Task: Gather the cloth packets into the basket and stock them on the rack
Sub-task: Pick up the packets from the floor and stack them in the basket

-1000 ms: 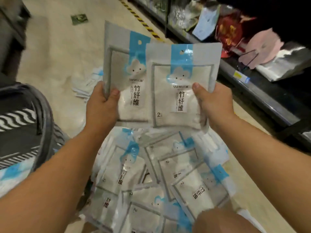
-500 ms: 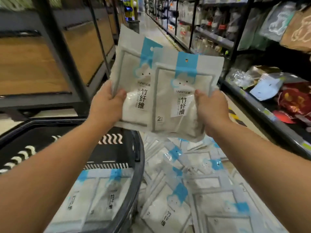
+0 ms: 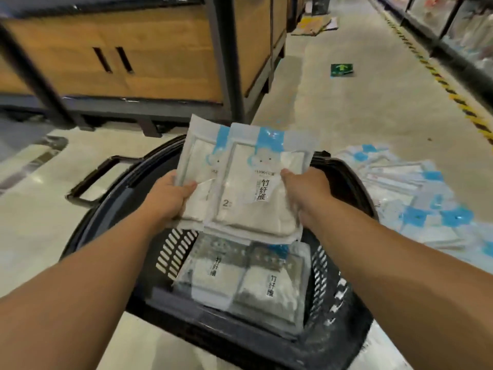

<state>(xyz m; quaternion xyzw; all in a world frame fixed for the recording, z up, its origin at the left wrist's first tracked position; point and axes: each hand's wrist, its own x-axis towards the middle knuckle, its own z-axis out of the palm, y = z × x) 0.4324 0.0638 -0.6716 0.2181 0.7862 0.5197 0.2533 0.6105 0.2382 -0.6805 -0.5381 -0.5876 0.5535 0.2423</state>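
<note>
A: Whereabouts of the two white-and-blue plastic cloth packets (image 3: 241,166)?

B: Fanned out in the air over the round black slotted plastic basket (image 3: 344,180), front packet (image 3: 256,198) overlapping rear packet (image 3: 197,161).

A: Grip?

B: Left hand (image 3: 170,198) clamped on the rear packet's left edge, thumb across its face, fingers hidden behind. Right hand (image 3: 306,193) pinching the front packet's right side, thumb on top, other fingers out of sight underneath.

A: Inside the basket?

B: More packets of the same kind (image 3: 240,279), flat on the bottom, side by side, directly below the held pair.

A: Elsewhere?

B: A loose heap of packets (image 3: 416,198) on the pale floor (image 3: 346,116), just right of the basket. Dark basket handle (image 3: 90,180) folded outward on the left. Beyond, a wooden cabinet in a dark metal frame (image 3: 160,62). Farther up the aisle, a green arrow sticker (image 3: 342,69) and a yellow-and-black striped line (image 3: 453,94) along the right.
</note>
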